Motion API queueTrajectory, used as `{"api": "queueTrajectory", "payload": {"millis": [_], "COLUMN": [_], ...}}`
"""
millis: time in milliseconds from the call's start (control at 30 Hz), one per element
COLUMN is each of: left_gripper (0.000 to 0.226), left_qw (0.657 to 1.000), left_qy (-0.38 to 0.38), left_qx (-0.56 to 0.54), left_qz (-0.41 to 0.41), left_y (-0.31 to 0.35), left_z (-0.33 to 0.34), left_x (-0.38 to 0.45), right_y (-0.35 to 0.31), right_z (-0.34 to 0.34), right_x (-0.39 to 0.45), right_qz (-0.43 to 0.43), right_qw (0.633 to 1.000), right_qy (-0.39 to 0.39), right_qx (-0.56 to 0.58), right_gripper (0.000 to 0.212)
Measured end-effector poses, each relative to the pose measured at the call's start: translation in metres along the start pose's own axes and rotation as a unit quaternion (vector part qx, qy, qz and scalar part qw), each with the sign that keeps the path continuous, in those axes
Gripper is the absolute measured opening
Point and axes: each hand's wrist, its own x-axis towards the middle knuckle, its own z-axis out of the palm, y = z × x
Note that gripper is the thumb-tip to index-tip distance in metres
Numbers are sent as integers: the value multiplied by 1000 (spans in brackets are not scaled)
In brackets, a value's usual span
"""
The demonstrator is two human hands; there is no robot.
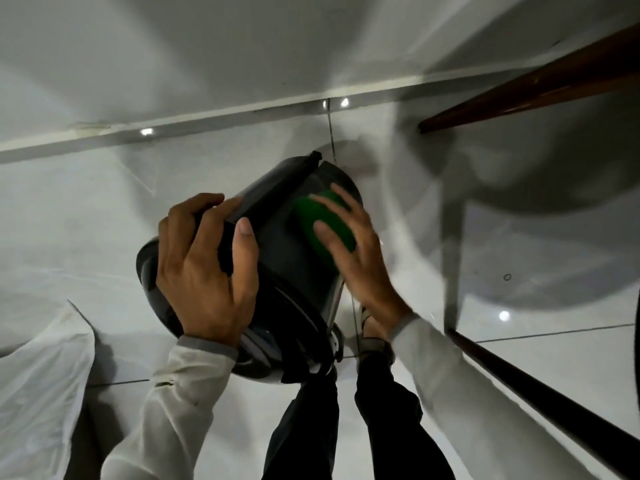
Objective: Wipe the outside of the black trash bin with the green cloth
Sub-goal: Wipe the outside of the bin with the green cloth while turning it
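Round black plastic trash bin (pixel 277 258) sits centre frame, tipped over and held off the glossy white tiled floor (pixel 104 220), its base end pointing toward the upper middle and its lid end down toward the lower middle, near the person's dark trousers (pixel 311 427). Left hand (pixel 204 271) is clamped around the bin near the lid end, thumb across the side wall, likely to brace it and turn the wall up for wiping. Right hand (pixel 349 244) lies flat with fingers spread, pressing a bunched green cloth (pixel 322 226) against the upper right part of the bin's outer wall; cloth touches the bin. Wiping looks underway, coverage cannot be judged. Bin interior is hidden, contents cannot be told. Crumpled white plastic bag (pixel 41 375) lies at lower left, apart from the bin, possibly the liner. Brown wooden rail (pixel 536 88) crosses upper right.
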Motion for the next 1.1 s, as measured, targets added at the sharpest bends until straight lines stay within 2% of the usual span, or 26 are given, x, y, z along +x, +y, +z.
{"api": "queueTrajectory", "payload": {"millis": [100,200,300,400,467,533,600,700,767,833,900,1000,1100], "left_gripper": [42,42,36,40,46,45,49,56,52,51,52,53,53], "left_qw": [1000,999,999,999,1000,998,995,996,997,998,1000,1000,999], "left_qy": [8,24,26,15,1,-18,-31,-24,-14,-1,7,9,5], "left_qx": [-16,-30,-30,-27,-24,-17,-15,-22,-21,-18,-8,4,10], "left_qz": [-5,-11,-29,-22,3,54,95,87,75,64,29,-20,-32], "left_y": [-2,-3,-13,-20,-20,-23,-27,-34,-34,-32,-29,-25,-19], "left_z": [0,4,0,-3,-4,-6,-10,-11,-10,-9,-8,-6,-4], "left_x": [-7,-5,-3,-4,-6,-15,-28,-35,-33,-27,-19,-5,5], "right_y": [28,31,8,-22,-26,-15,3,26,35,27,5,-37,-52], "right_z": [-12,-14,-7,7,15,15,10,10,2,-3,4,23,29], "right_x": [54,87,86,31,-23,-59,-56,1,50,84,90,45,-20], "right_qz": [161,221,170,22,-60,-80,-29,121,188,198,162,38,-52], "right_qw": [979,964,982,1000,998,996,999,987,973,972,984,999,997], "right_qy": [74,72,47,-6,-36,-43,2,99,118,104,64,-13,-33], "right_qx": [100,127,75,13,1,17,24,31,70,69,41,9,52], "right_gripper": [45,48,45,42,46,47,44,43,47,46,42,39,45]}}
